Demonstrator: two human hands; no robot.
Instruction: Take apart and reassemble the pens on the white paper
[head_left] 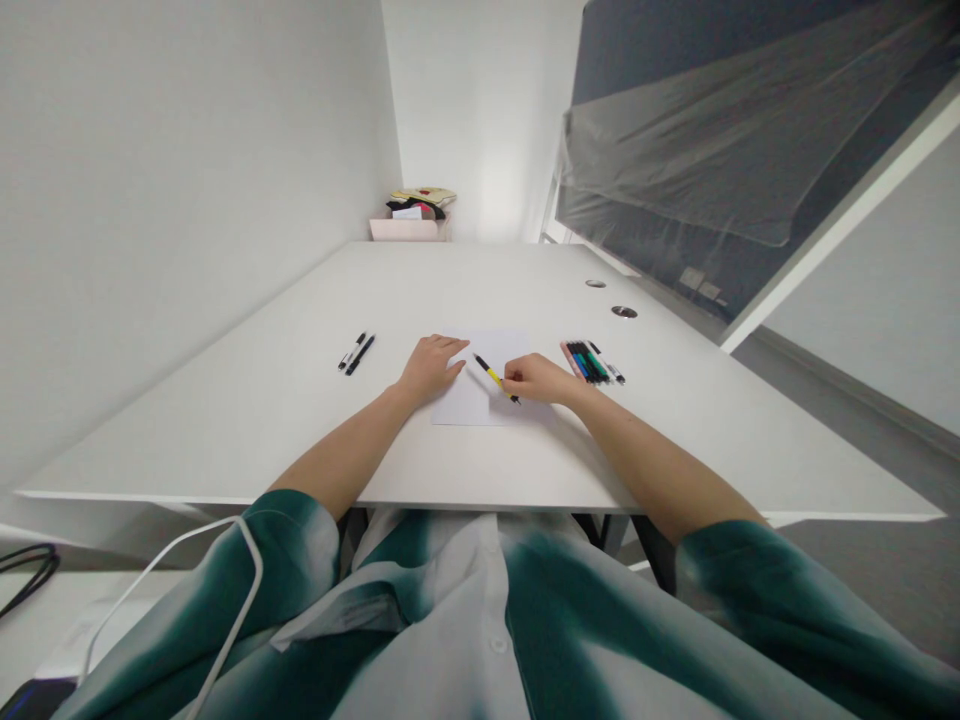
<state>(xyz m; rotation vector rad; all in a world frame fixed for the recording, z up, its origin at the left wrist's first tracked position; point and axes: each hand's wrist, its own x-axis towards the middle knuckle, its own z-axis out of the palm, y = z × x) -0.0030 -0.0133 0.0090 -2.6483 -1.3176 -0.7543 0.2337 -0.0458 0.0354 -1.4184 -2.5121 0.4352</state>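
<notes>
A sheet of white paper (469, 408) lies on the white table in front of me. My left hand (433, 366) rests on its left side, fingers stretched out and thumb apart, holding nothing. Above the paper's right half, my right hand (536, 378) is closed on a yellow and black pen (491, 373). The pen slants, one black end pointing up and left, the other down and right below the fingers. Whether its lower end touches the paper I cannot tell.
Two pens (357, 354) lie left of the paper. Several pens (591, 362) sit in a row at the right, beside my right wrist. Two round table grommets (624, 312) are farther back. A pink box (409, 230) stands at the far edge. A white cable (251, 560) crosses my left sleeve.
</notes>
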